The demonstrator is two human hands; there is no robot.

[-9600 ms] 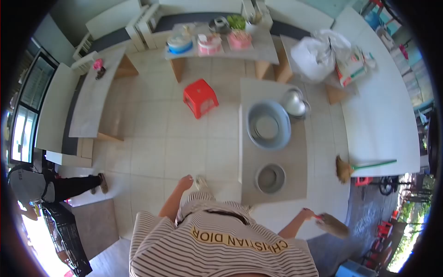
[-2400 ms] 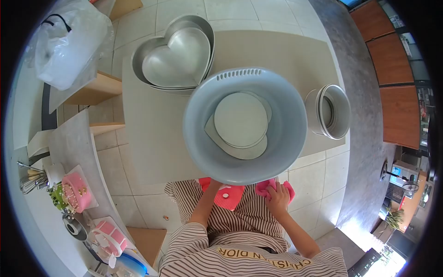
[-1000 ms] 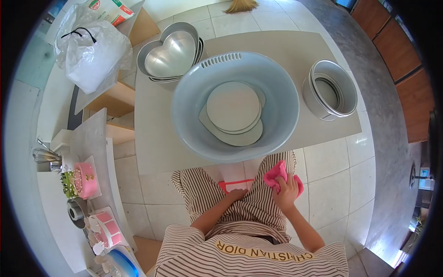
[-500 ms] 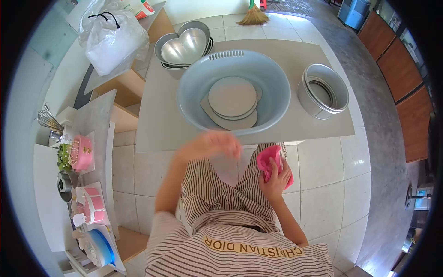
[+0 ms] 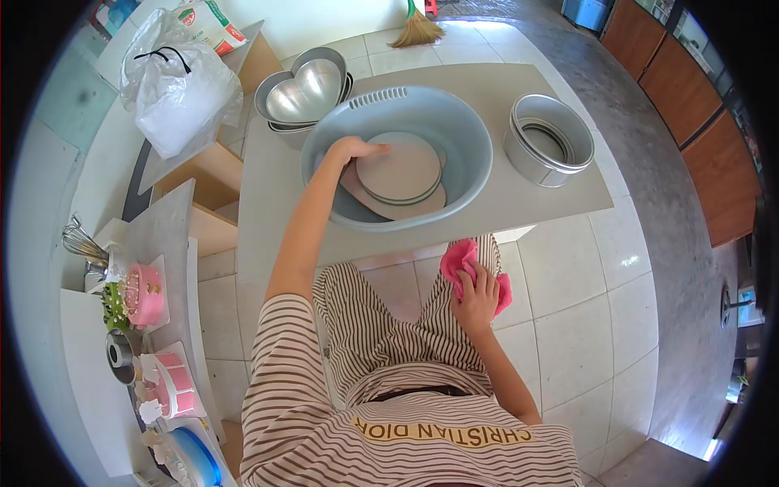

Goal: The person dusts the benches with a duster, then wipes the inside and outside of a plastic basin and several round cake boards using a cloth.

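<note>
The blue-grey basin [image 5: 466,174] stands on the low table, with several flat grey discs inside. My left hand [image 5: 357,149] reaches into it at the left edge of the top round disc [image 5: 399,168]; the thumb lies over the disc, and the other fingers are mostly hidden. Over my right thigh, my right hand [image 5: 476,299] is closed on a crumpled pink cloth [image 5: 459,258]. Heart-shaped metal pans [image 5: 304,93] sit behind the basin on the left. Nested round metal tins [image 5: 549,142] stand to its right.
The low table [image 5: 519,199] spans the space before my knees. A white plastic bag [image 5: 182,101] rests on a bench at upper left. Decorated cakes, including a pink one [image 5: 146,295], line the left bench. A broom head [image 5: 418,31] touches the tiled floor beyond the table.
My left hand has risen from between my knees and moved forward into the basin. The red item near my knees has gone from view. My right hand still holds the pink cloth.
</note>
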